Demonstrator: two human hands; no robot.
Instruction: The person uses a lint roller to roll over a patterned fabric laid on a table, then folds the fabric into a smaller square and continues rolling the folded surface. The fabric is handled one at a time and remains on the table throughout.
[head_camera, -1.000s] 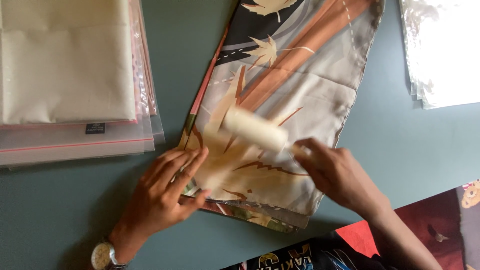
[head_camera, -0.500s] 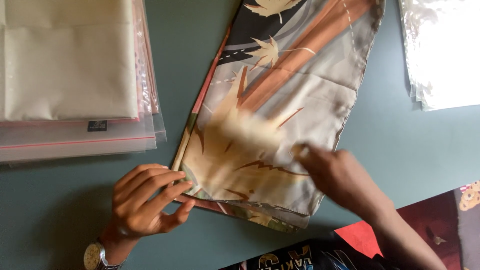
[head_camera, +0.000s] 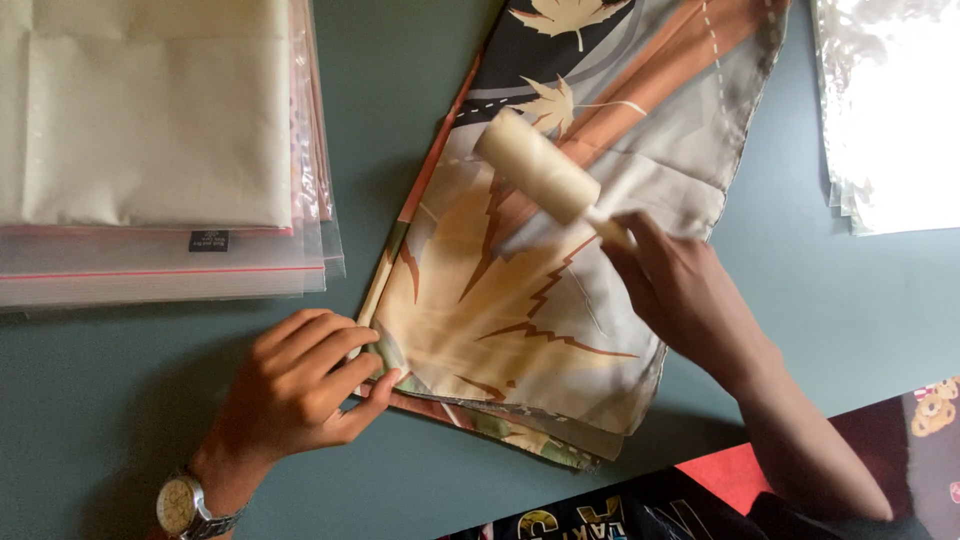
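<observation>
Now lint roller gripped in right hand, left hand fingers curled on folded cloth's corner.

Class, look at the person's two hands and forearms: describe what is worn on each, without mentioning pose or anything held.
The left hand is bare, with a round pale-faced wristwatch on a metal band at the wrist. The right hand is bare too, no ring or sleeve showing along the forearm.
</observation>
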